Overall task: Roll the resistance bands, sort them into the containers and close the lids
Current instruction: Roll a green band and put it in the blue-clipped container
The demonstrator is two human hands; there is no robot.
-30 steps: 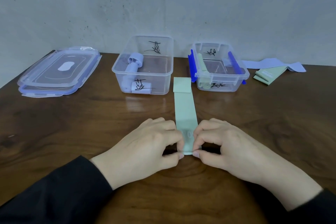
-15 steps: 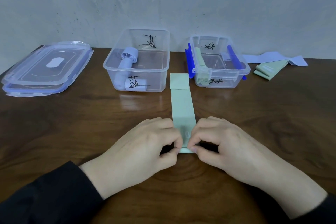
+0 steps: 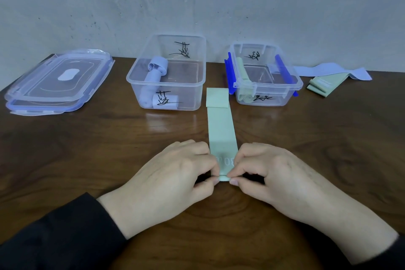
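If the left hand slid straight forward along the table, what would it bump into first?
Probably the larger clear container holding the purple rolled bands; the left hand has only bare table before it, though depth is hard to judge.

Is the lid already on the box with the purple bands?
No, the left container is open on top, and the lids lie stacked beside it.

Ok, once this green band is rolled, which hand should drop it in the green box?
Probably the right hand: the container with green rolls sits on the right. Both hands, left hand included, now pinch the green band.
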